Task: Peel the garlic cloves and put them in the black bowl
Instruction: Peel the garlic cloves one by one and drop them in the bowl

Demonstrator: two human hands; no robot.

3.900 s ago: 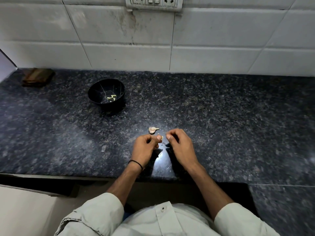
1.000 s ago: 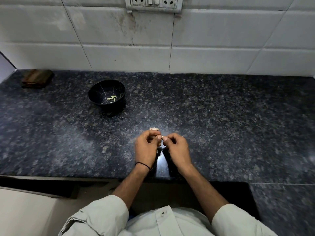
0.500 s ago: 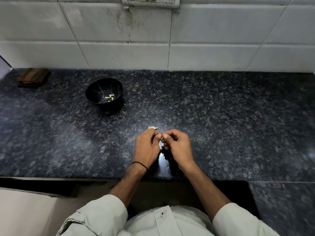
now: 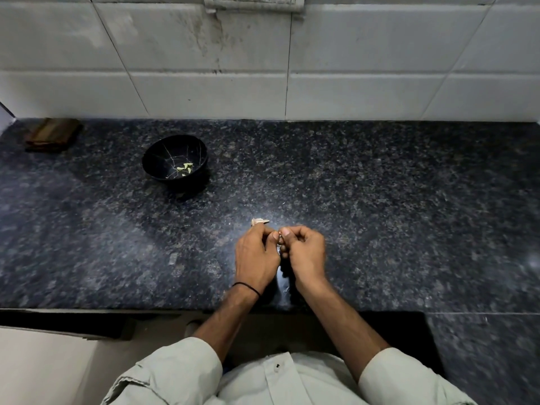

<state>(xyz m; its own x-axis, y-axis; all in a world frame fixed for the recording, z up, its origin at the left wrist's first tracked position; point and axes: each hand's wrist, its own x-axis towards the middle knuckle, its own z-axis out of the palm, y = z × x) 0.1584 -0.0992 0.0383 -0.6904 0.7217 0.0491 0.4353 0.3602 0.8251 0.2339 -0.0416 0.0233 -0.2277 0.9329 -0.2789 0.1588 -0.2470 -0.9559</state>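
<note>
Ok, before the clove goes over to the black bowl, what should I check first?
1. Grip: left hand and right hand both pinch the clove at their fingertips: ok.
2. Clove fully peeled: the fingers hide most of it: cannot tell.
3. Black bowl upright, mouth open, beyond and left of the hands: ok.
4. Room in the bowl: only a few pale pieces at the bottom: ok.
5. Way to the bowl: only bare counter between it and the hands: ok.
6. Loose piece just beyond the left hand, clove or skin: cannot tell.
</note>
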